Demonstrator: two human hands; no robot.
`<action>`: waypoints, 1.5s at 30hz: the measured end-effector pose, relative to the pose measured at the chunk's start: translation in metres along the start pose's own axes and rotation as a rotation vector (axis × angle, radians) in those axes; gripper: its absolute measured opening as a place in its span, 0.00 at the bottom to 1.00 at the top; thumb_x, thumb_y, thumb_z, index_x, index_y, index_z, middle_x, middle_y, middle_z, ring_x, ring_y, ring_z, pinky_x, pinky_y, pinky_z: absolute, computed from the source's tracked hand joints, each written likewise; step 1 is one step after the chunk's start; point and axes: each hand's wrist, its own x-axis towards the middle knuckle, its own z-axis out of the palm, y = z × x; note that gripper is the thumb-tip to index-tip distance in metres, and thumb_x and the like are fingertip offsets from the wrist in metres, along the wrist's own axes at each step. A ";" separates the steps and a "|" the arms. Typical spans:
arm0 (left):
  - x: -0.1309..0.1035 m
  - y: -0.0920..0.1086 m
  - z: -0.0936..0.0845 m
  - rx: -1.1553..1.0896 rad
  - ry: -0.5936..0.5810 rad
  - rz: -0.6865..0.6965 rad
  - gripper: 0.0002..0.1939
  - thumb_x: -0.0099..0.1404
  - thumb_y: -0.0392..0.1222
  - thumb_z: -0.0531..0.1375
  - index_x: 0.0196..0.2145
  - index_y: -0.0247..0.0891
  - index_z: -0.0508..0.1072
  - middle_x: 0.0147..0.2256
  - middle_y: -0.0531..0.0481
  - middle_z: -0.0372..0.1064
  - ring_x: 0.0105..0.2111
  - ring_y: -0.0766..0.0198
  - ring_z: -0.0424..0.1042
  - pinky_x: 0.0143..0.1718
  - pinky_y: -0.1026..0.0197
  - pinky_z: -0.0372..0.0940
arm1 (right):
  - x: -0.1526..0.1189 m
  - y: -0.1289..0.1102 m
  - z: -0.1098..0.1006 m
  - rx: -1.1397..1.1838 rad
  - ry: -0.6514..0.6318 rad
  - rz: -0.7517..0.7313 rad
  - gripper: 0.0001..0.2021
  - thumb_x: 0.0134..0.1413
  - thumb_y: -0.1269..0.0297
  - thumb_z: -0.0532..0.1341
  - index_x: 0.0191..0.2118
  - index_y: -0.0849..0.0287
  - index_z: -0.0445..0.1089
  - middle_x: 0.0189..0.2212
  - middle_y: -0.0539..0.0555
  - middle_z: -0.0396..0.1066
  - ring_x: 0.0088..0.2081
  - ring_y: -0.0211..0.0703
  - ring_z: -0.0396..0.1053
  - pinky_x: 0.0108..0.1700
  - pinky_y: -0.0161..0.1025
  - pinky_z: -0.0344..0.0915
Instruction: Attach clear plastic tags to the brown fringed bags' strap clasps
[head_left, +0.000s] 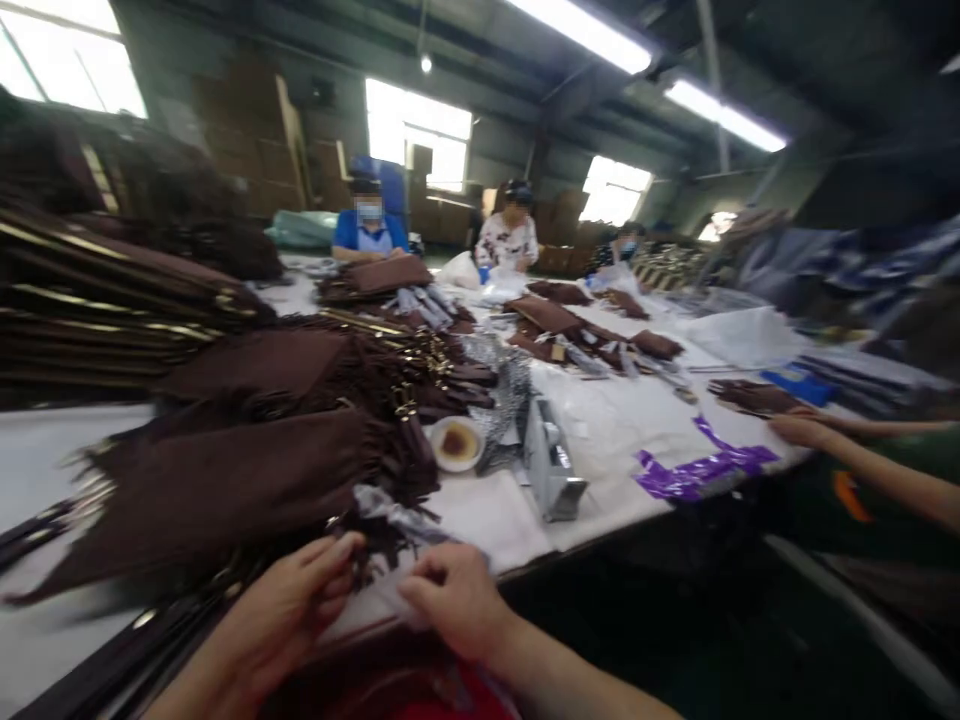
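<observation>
Pinching clear plastic (388,597) in the head view, the right hand (463,602) has thumb and forefinger together; the left hand (300,592) curls its fingers narrow, their hold unclear. A grey wrapped strip (394,510) lies just beyond both hands' fingertips, a brown bag (247,480) past the left ones, a white bowl (456,466) past the right.

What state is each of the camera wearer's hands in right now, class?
Left hand: fingers curled near the dark brown pieces; whether it grips anything cannot be told.
Right hand: closed, pinching clear plastic.
</observation>
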 end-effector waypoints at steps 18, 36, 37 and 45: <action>-0.014 -0.002 -0.006 0.343 0.067 0.144 0.20 0.55 0.55 0.64 0.23 0.35 0.65 0.20 0.55 0.62 0.18 0.74 0.53 0.18 0.69 0.45 | -0.008 -0.006 0.015 -0.020 -0.107 -0.004 0.08 0.49 0.64 0.62 0.25 0.61 0.75 0.22 0.50 0.72 0.27 0.38 0.66 0.30 0.32 0.60; -0.018 -0.006 -0.011 0.447 0.152 0.195 0.22 0.52 0.59 0.65 0.21 0.37 0.66 0.17 0.59 0.55 0.18 0.71 0.51 0.20 0.67 0.45 | 0.001 -0.016 0.025 0.098 -0.147 0.116 0.11 0.47 0.60 0.62 0.24 0.63 0.75 0.19 0.50 0.70 0.23 0.37 0.63 0.27 0.32 0.57; -0.020 -0.006 -0.012 0.440 0.170 0.188 0.22 0.52 0.60 0.64 0.23 0.36 0.68 0.18 0.58 0.57 0.19 0.70 0.54 0.20 0.67 0.47 | 0.003 -0.016 0.028 0.103 -0.139 0.132 0.11 0.47 0.59 0.63 0.24 0.63 0.75 0.19 0.50 0.70 0.23 0.37 0.62 0.27 0.32 0.57; -0.034 -0.031 -0.024 0.214 0.138 0.012 0.27 0.51 0.60 0.65 0.38 0.34 0.74 0.29 0.47 0.70 0.25 0.67 0.66 0.21 0.69 0.51 | 0.016 -0.006 0.052 0.055 -0.141 0.125 0.14 0.48 0.57 0.61 0.24 0.64 0.74 0.18 0.49 0.67 0.22 0.36 0.60 0.26 0.32 0.55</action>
